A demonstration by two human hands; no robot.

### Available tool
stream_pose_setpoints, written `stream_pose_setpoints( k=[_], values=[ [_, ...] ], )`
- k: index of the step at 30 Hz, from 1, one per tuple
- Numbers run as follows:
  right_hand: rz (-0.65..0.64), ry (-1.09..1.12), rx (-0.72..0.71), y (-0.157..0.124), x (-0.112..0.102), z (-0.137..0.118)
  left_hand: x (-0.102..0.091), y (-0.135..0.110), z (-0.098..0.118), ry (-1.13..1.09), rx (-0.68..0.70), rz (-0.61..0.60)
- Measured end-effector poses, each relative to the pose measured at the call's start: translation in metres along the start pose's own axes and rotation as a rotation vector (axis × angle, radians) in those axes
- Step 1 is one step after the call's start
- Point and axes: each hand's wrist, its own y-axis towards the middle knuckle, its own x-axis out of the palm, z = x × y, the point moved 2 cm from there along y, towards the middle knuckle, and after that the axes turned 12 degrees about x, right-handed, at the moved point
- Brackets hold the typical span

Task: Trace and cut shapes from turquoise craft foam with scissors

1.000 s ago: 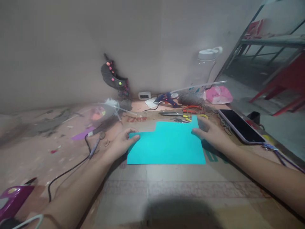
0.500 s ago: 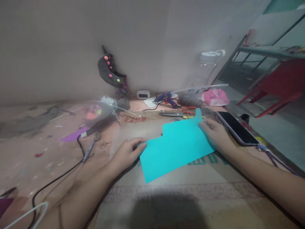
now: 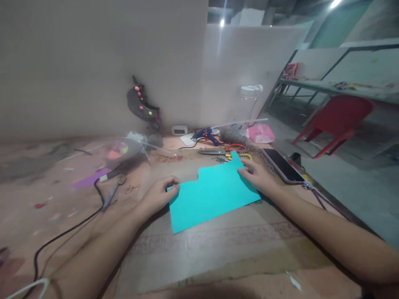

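A turquoise sheet (image 3: 212,191), flat, with a step cut into its far edge and a narrow tab at the far right, is held over a printed cardboard piece (image 3: 199,257). My left hand (image 3: 162,191) pinches its left edge between thumb and fingers. At the right edge, near the tab, my right hand (image 3: 254,172) grips it, thumb on top; some fingers are hidden behind. Just beyond the sheet lie scissors (image 3: 215,152) and yellow-handled pliers (image 3: 243,157). Whether it is paper or foam I cannot tell.
Behind are a blue glue gun (image 3: 207,135), grey yarn (image 3: 233,136), a clear bottle (image 3: 246,106) and a pink packet (image 3: 262,133). A phone (image 3: 283,166) lies right. On the left are a corded pen-like tool (image 3: 110,195) and a purple piece (image 3: 92,177). A red chair (image 3: 338,118) stands beyond.
The head view has tilted up and turned right, so more of the room shows and things sit farther left. Both hands keep their hold on the sheet.
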Motion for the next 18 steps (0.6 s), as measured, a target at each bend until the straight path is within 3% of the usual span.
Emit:
stream_pose_setpoints(
  k=[9, 18],
  values=[
    [0.361, -0.111, -0.006, 0.006, -0.024, 0.004, 0.007, 0.002, 0.006, 0.17, 0.111, -0.144],
    [0.342, -0.325, -0.06, -0.001, -0.018, 0.001, 0.014, -0.007, 0.015, 0.442, 0.258, -0.159]
  ],
)
